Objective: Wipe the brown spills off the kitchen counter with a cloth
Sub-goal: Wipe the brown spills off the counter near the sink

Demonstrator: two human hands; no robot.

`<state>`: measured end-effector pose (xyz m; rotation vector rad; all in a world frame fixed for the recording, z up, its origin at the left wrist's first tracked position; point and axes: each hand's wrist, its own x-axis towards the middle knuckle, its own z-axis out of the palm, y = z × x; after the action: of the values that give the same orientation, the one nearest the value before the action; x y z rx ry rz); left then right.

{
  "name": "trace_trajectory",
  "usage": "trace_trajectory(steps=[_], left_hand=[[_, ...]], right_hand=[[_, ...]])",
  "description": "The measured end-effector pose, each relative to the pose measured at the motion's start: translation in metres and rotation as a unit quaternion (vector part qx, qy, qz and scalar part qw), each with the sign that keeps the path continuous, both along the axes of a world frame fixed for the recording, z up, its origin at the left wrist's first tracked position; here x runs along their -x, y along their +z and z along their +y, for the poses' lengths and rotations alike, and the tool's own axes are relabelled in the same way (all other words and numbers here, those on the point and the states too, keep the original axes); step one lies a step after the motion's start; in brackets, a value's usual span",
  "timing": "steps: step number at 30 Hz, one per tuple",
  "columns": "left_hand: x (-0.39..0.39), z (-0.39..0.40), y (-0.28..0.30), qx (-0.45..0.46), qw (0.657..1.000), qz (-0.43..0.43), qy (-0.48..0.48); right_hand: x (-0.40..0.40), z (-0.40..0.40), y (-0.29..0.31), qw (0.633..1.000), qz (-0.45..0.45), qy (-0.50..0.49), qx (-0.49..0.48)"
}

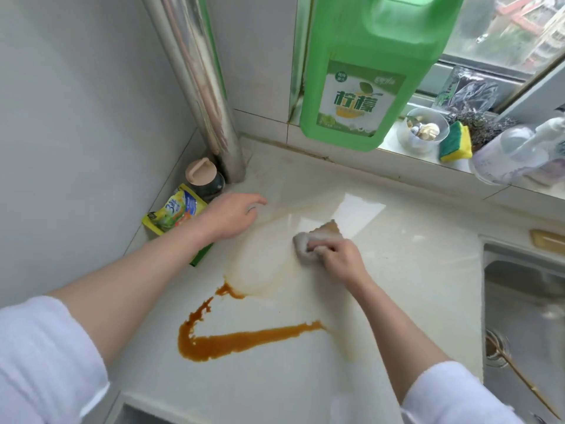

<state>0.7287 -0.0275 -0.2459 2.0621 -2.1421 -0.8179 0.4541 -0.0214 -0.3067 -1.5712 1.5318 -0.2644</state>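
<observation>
The right hand grips the cloth on the desk; the left hand rests open. Far area shows faint smears; the thick brown spill remains.

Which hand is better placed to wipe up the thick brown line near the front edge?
Right hand: it already grips the cloth, just beyond the brown spill. The left hand is empty.

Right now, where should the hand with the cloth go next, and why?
Probably pull the right hand and its grey cloth back toward the thick brown spill. The counter under the cloth shows only faint smears, while that V-shaped streak nearer the person is untouched.
</observation>
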Motion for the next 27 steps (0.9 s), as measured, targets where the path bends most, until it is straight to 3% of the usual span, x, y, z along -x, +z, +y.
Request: trace_trajectory(steps=[1, 3, 5, 7, 9, 11, 13, 15, 16, 18, 22, 24, 27], left_hand=[[-0.003, 0.006, 0.007, 0.011, 1.0, -0.014, 0.022], [-0.011, 0.019, 0.023, 0.037, 0.995, -0.041, 0.078], [-0.018, 0.026, 0.037, 0.095, 0.983, -0.068, 0.141], [-0.027, 0.03, 0.047, 0.18, 0.959, -0.098, 0.195], [-0.037, 0.028, 0.053, 0.227, 0.936, -0.118, 0.243], [-0.048, 0.017, 0.054, 0.192, 0.932, -0.125, 0.279], [-0.052, 0.005, 0.047, 0.105, 0.945, -0.141, 0.276], [-0.052, -0.002, 0.035, 0.056, 0.957, -0.135, 0.249], [-0.052, -0.005, 0.029, 0.053, 0.96, -0.13, 0.241], [-0.054, -0.009, 0.024, 0.063, 0.962, -0.13, 0.233], [-0.066, -0.01, 0.024, 0.082, 0.963, -0.131, 0.22], [-0.067, -0.006, 0.027, 0.089, 0.965, -0.128, 0.21], [-0.071, -0.002, 0.035, 0.095, 0.969, -0.124, 0.19]], right_hand=[[-0.003, -0.011, 0.003, 0.999, -0.004, -0.034, 0.013], [-0.03, -0.015, 0.004, 0.999, -0.008, 0.015, 0.036], [-0.065, 0.001, 0.001, 0.988, -0.014, 0.143, 0.051], [-0.088, 0.036, 0.0, 0.948, -0.023, 0.312, 0.056], [-0.084, 0.047, -0.003, 0.919, -0.022, 0.39, 0.042], [-0.071, 0.022, -0.008, 0.947, -0.019, 0.315, 0.056], [-0.059, -0.018, -0.011, 0.987, -0.013, 0.141, 0.077], [-0.059, -0.052, -0.013, 0.997, -0.003, -0.014, 0.076], [-0.068, -0.06, -0.012, 0.996, 0.001, -0.038, 0.08], [-0.099, -0.059, -0.006, 0.996, 0.018, 0.016, 0.084], [-0.138, -0.033, -0.009, 0.952, 0.0, 0.294, 0.082], [-0.133, -0.052, -0.01, 0.963, -0.02, 0.252, 0.089], [-0.135, -0.103, -0.015, 0.992, 0.019, 0.061, 0.113]])
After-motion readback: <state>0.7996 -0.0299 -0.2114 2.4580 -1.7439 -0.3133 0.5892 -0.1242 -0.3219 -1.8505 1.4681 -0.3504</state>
